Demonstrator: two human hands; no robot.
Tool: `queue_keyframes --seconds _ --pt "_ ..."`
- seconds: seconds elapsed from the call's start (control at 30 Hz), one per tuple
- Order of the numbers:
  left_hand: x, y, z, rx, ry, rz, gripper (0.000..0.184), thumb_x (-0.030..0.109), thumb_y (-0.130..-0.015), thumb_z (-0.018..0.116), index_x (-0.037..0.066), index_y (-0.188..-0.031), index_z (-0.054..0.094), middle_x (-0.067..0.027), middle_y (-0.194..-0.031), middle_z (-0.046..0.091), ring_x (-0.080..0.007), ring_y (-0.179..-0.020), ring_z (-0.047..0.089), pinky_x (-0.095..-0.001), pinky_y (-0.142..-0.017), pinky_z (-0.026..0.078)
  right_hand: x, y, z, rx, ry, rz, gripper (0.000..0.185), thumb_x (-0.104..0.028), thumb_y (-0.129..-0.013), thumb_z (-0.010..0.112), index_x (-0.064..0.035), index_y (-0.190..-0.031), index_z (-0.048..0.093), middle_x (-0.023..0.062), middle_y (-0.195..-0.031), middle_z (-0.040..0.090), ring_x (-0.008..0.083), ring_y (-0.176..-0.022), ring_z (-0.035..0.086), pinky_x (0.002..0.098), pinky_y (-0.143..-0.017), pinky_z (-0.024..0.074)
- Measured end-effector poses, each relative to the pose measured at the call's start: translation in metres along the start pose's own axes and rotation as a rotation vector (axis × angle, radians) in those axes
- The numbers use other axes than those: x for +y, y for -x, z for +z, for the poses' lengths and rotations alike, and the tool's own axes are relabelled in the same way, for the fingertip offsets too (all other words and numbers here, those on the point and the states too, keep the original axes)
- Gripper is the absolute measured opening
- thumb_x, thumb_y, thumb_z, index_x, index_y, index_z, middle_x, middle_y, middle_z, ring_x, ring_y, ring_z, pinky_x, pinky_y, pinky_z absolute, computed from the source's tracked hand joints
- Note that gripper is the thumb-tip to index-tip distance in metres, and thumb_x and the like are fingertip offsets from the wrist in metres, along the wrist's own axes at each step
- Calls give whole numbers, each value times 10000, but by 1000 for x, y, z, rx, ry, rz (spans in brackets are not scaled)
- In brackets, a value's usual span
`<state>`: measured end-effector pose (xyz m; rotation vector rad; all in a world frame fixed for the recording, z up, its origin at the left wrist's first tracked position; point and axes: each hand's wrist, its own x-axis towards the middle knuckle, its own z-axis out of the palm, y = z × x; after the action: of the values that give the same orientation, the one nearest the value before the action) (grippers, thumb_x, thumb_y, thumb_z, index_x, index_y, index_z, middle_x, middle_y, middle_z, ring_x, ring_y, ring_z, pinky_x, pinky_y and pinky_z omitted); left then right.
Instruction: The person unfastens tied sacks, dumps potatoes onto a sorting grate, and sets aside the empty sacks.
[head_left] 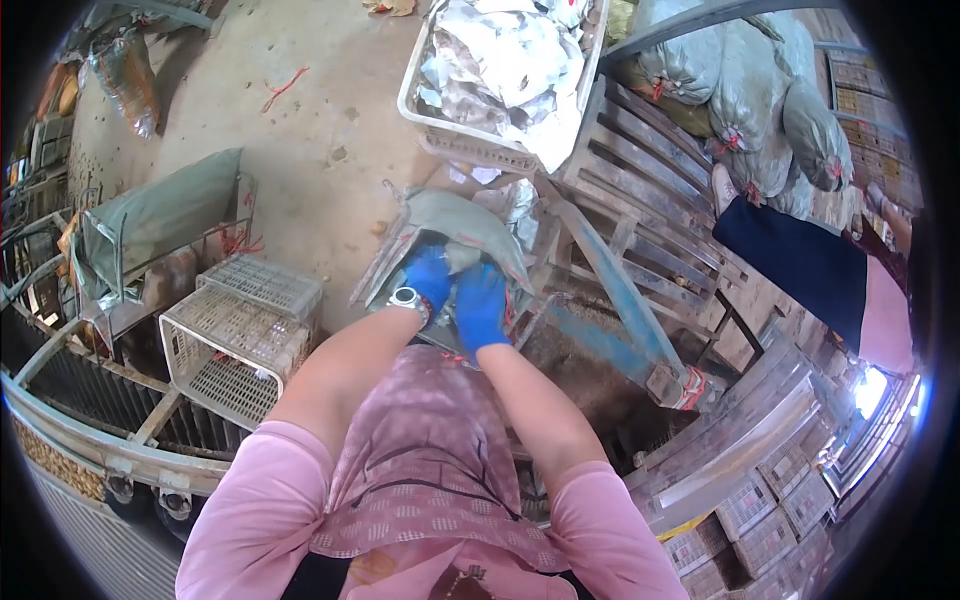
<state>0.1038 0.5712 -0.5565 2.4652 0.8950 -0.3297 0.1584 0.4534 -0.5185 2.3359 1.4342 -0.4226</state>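
Observation:
A grey-green woven sack (pixel 470 222) stands in front of me with its mouth open toward my body. My left hand (pixel 428 280), in a blue glove with a white watch at the wrist, reaches into the sack's mouth; its fingertips are partly hidden there. Beside it, my right hand (pixel 482 305), also in a blue glove, lies at the sack's opening with its fingers pointing inward. Something pale and greyish (pixel 462 257) shows between the two hands, too unclear to name. Whether either hand grips anything cannot be made out.
A white crate (pixel 410 95) of crumpled pale sheets stands ahead. An empty plastic crate (pixel 240 330) and a green sack (pixel 165 205) are at left. To the right are a blue metal bar (pixel 615 280), wooden slats (pixel 650 150), full sacks (pixel 750 90) and another person (pixel 800 250).

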Motion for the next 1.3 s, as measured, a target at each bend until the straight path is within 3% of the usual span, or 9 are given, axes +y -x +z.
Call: queue_keyframes --seconds 0.23,0.33,0.53,0.6,0.7,0.8,0.9,1.0,1.3 --pt "39 -72 -2 -306 -348 120 198 188 -838 611 130 -961 755 -140 -980 716 -286 -930 682 -461 -699 503 40 -79 16 -442 -177 -50 239 -156 -922 543 -99 -1056 732 137 -1148 693 275 -996 678 385 -800 536" --pt "45 -70 1 -470 -310 40 302 257 -887 583 109 -1096 742 -134 -1110 714 -299 -1030 683 -479 -876 504 36 -77 28 -561 -258 29 262 -178 -938 551 -89 -1131 705 143 -1194 684 270 -1074 671 394 -893 529" --pt "30 -75 7 -553 -307 150 324 265 -899 577 112 -1144 723 -134 -1169 694 -301 -1074 668 -466 -903 500 20 -95 53 -820 -374 90 449 -211 -962 516 -75 -1390 511 213 -1440 496 368 -1319 496 463 -1135 338" --pt "28 -73 8 -552 -319 179 333 268 -903 575 112 -1160 717 -134 -1189 687 -301 -1089 663 -462 -912 499 8 -94 80 -636 -388 182 417 -192 -936 564 -77 -1337 565 211 -1320 596 367 -1209 586 453 -1046 440" --pt "30 -52 2 -589 -342 211 345 271 -909 573 113 -1184 708 -133 -1218 677 -302 -1111 655 -456 -926 497 10 -62 81 -678 -424 10 320 -199 -945 537 -79 -1217 656 196 -1178 681 388 -1051 669 447 -885 544" --pt "29 -41 -12 -611 -369 226 359 275 -915 570 115 -1208 699 -133 -1247 667 -302 -1133 648 -450 -939 495 10 -58 62 -660 -521 169 357 -229 -958 509 -68 -1249 640 215 -1263 639 396 -1139 629 455 -945 512" --pt "30 -45 -15 -686 -396 253 395 287 -935 556 112 -1274 657 -122 -1319 629 -309 -1188 618 -450 -982 481 21 -73 90 -766 -980 308 434 -280 -973 480 -65 -1335 586 227 -1347 584 396 -1218 580 460 -1024 461" --pt "25 -51 -6 -721 -402 259 413 293 -939 556 110 -1301 638 -119 -1346 614 -313 -1209 605 -455 -1000 474 22 -93 72 -932 -853 283 508 -342 -991 437 -82 -1421 511 215 -1445 501 373 -1310 502 445 -1108 381" --pt "-1 -63 34 -618 -319 203 420 299 -917 585 109 -1288 642 -132 -1329 621 -322 -1194 611 -473 -1000 474 -7 -120 119 -789 -881 306 553 -395 -994 428 -90 -1454 469 187 -1501 441 350 -1361 440 431 -1144 332"
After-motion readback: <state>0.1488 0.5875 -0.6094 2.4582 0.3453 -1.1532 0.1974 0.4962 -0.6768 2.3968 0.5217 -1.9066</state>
